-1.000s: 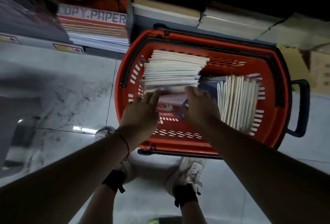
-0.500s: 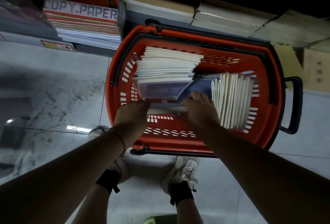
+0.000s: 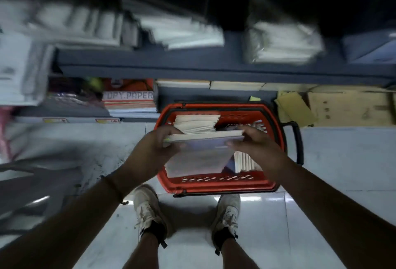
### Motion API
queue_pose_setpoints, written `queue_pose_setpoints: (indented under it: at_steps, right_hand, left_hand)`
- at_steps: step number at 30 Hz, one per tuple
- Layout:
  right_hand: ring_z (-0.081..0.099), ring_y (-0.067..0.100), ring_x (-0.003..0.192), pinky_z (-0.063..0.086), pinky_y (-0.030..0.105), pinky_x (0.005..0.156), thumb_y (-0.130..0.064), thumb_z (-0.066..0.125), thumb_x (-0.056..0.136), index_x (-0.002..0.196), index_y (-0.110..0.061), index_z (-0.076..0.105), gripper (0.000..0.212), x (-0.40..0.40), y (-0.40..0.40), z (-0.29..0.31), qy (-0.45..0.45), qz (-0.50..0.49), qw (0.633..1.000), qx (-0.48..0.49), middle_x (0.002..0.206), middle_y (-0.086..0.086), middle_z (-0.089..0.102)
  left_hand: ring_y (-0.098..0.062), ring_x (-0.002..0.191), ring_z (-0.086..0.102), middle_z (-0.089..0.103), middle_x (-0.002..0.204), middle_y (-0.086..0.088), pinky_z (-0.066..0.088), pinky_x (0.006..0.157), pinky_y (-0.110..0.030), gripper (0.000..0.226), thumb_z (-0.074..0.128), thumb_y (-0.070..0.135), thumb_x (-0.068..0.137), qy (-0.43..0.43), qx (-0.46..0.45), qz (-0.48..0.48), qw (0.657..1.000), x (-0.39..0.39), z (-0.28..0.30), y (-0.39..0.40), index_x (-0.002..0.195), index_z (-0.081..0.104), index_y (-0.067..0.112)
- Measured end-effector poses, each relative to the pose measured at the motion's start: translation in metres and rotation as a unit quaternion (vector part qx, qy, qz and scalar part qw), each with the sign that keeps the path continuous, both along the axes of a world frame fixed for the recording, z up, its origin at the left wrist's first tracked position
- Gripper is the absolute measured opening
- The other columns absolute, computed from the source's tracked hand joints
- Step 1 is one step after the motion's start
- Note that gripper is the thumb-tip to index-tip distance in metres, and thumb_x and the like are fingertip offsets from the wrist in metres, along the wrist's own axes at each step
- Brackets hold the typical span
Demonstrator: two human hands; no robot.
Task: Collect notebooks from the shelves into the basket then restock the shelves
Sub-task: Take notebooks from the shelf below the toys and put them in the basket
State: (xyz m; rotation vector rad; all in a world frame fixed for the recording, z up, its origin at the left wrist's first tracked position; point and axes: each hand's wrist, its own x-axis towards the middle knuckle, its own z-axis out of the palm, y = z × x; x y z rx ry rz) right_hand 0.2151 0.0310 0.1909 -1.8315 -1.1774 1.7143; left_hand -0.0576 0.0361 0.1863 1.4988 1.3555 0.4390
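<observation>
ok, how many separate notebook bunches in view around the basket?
3: one stack in the basket's far-left, one row standing at its right, one bundle held above by both hands. Others may be hidden underneath.

Overall exposure is dim, with a cool bluish cast. The band at 12 o'clock is near black. Heavy motion blur smears the shelf stock [image 3: 175, 30] from 10 through 2 o'clock; edges there are unreadable. The centre is sharper: the red basket [image 3: 216, 186] rim is fairly crisp, while both hands show slight smear. Specular glare lies on the glossy floor tiles [image 3: 321, 161] at 6 o'clock, between and beside the shoes [image 3: 147, 211], and at 8 o'clock. A broad soft shadow covers the floor at 9 o'clock. Wide-angle distortion bows the forearms outward toward 5 and 7 o'clock.
</observation>
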Motion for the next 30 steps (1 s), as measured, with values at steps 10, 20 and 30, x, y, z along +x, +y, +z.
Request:
queue_pose_setpoints:
  at_steps: [10,20,30]
  right_hand:
    - [0.066,0.016,0.111,0.053,0.029,0.088,-0.016,0.072,0.078,0.121,-0.015,0.065,0.043,-0.011,-0.044,0.203,0.148,-0.083,0.984,0.056,0.119,-0.001,0.071]
    - [0.068,0.010,0.103,0.055,0.025,0.081,-0.019,0.072,0.088,0.112,-0.026,0.067,0.027,-0.037,-0.039,0.359,0.130,-0.046,0.978,0.158,0.112,-0.011,0.073]
    - [0.070,0.026,0.102,0.058,0.030,0.072,-0.047,0.090,0.056,0.111,-0.014,0.068,0.067,-0.055,-0.029,0.532,0.278,-0.104,0.890,0.345,0.111,0.008,0.073]
  left_hand:
    - [0.006,0.076,0.061,0.068,0.086,0.021,0.044,0.067,-0.013,0.012,0.072,0.020,0.088,-0.039,0.102,-0.008,0.994,-0.004,0.266,0.015,0.090,0.067,0.031]
    - [-0.002,0.080,0.063,0.068,0.087,0.016,0.048,0.069,-0.025,0.017,0.065,0.047,0.077,-0.035,0.250,-0.028,0.967,-0.014,0.502,0.015,0.090,0.066,0.037]
    - [-0.016,0.114,0.065,0.067,0.124,0.006,0.056,0.087,-0.035,0.060,0.077,0.041,0.081,-0.240,0.297,0.086,0.920,-0.019,0.613,-0.014,0.131,0.045,0.038]
